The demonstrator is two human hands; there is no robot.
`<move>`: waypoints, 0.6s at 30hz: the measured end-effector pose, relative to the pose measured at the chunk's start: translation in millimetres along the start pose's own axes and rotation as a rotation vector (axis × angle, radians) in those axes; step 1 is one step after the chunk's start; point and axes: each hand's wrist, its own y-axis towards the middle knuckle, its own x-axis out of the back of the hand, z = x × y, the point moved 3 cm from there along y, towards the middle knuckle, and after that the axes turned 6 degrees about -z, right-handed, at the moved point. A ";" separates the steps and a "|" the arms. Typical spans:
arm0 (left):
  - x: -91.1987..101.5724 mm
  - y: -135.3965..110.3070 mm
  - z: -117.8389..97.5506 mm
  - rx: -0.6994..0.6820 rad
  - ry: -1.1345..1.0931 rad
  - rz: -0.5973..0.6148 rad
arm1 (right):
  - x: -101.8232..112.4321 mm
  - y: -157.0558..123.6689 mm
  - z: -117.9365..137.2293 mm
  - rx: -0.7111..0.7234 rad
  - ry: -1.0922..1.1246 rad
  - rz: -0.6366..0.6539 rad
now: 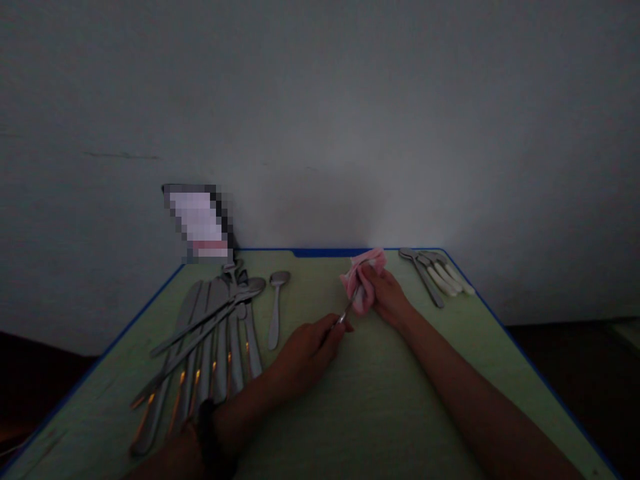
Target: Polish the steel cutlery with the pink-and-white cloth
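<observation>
My left hand (313, 347), with a dark band around the wrist, is closed on the handle of a slim metal utensil (343, 317). The utensil's far end runs into a crumpled pink cloth (366, 293), so its kind is hidden. Wrapped round that cloth, my right hand (389, 295) pinches it against the utensil above the middle of the table. A short metal spoon (274, 313) lies by itself to the left of my left hand.
On the left of the green, blue-edged table (390, 413) lie several table knives (205, 347) with long spoons (256, 287) across them. Behind stands a blurred-out screen (197, 217). At the back right are a metal spoon (423, 270) and several white-handled utensils (445, 277). A wall closes the back.
</observation>
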 end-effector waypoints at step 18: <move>-0.6 0.6 3.6 0.002 0.004 0.012 | 0.4 0.4 -0.6 -0.036 -0.095 0.074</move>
